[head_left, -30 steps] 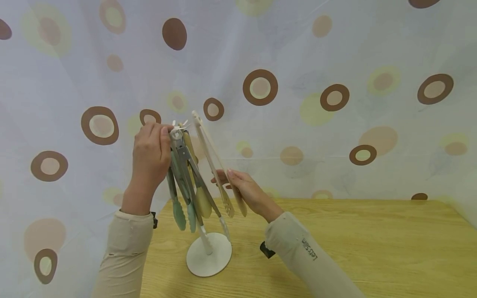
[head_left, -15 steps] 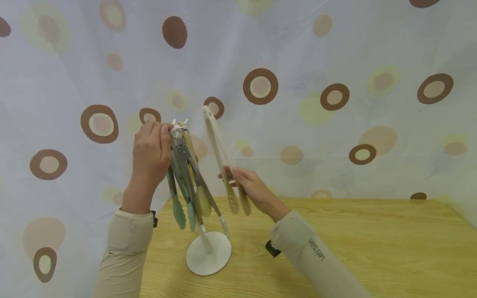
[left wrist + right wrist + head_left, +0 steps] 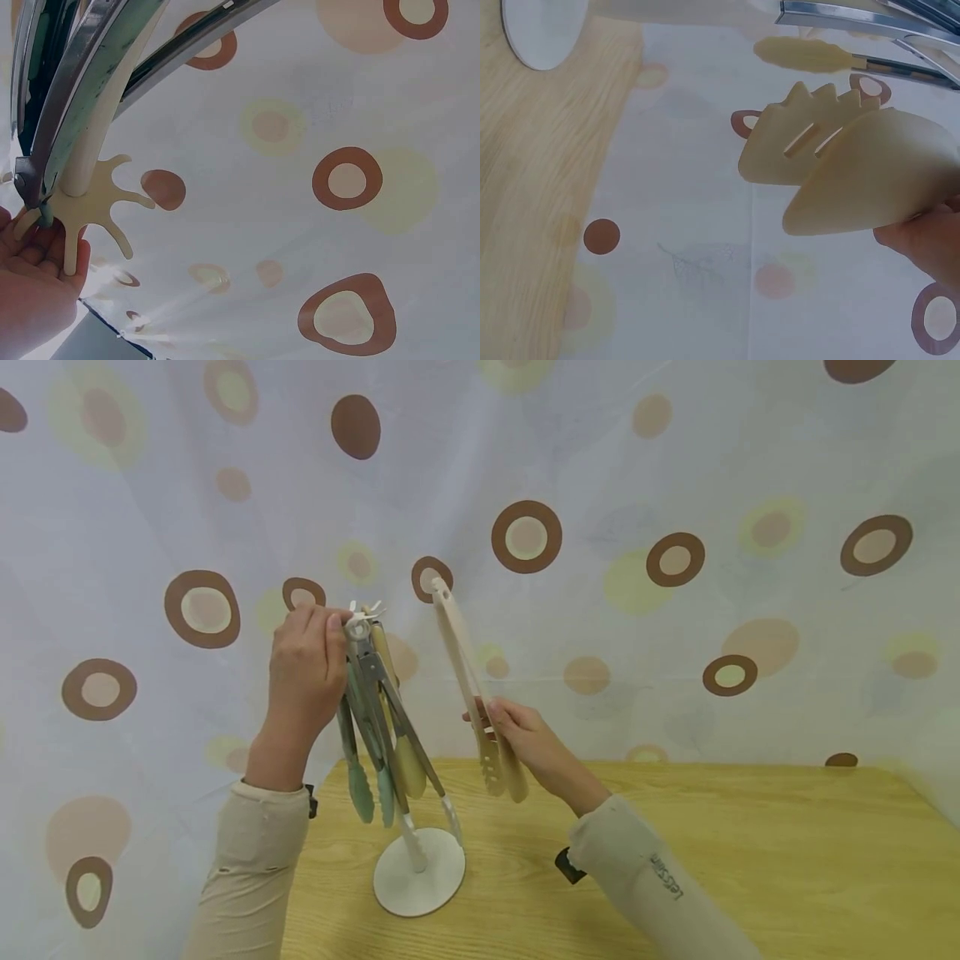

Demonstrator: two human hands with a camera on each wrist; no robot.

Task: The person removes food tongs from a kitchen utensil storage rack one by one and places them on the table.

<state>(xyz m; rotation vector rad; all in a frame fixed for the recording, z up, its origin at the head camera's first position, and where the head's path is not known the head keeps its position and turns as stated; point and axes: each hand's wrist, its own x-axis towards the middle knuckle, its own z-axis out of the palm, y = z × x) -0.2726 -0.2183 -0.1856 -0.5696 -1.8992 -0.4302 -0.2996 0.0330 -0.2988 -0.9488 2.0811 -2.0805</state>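
Note:
My left hand (image 3: 306, 652) grips the hooked top of a white hanging stand (image 3: 405, 895), its fingers and thumb at the hooks (image 3: 90, 214). From the stand hang metal tongs with white tips (image 3: 412, 842), green-tipped tongs (image 3: 361, 792) and yellow-tipped tongs (image 3: 409, 768). To the right of these, my right hand (image 3: 534, 742) pinches beige tongs (image 3: 513, 775) low down, near their broad ends. These tongs are upright, slightly tilted, and apart from the stand. Seen in the right wrist view, one beige tong head (image 3: 885, 169) is solid and the other is slotted with a toothed edge.
The stand's round base rests on a wooden table (image 3: 712, 852), near its left side. Behind the table hangs a pale curtain (image 3: 600, 468) with brown and yellow spots.
My right hand has moved to the right with the beige tongs, widening the gap to the stand. My left hand stays on the stand's top.

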